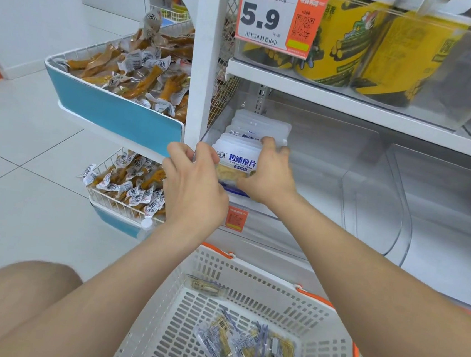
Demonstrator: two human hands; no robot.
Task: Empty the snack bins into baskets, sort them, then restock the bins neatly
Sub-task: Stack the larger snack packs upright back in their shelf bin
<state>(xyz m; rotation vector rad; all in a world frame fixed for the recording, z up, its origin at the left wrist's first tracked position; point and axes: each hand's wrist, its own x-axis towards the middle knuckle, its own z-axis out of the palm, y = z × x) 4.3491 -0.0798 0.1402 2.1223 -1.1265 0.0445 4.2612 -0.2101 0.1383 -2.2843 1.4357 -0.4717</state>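
Glossy white flat fish-fillet packets (pixel 237 161) stand in the clear rigid plastic bin (pixel 314 192), gripped between left hand (pixel 196 183) and right hand (pixel 269 176), each curled round one side.

both bare arms reach forward side by side; the left grip (pixel 195 185) and right grip (pixel 269 176) have fingers curled, knuckles up.

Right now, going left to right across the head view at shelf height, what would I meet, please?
Blue-fronted wire bin of snack packs, white upright post, stack of fish fillet packs, clear plastic bin.
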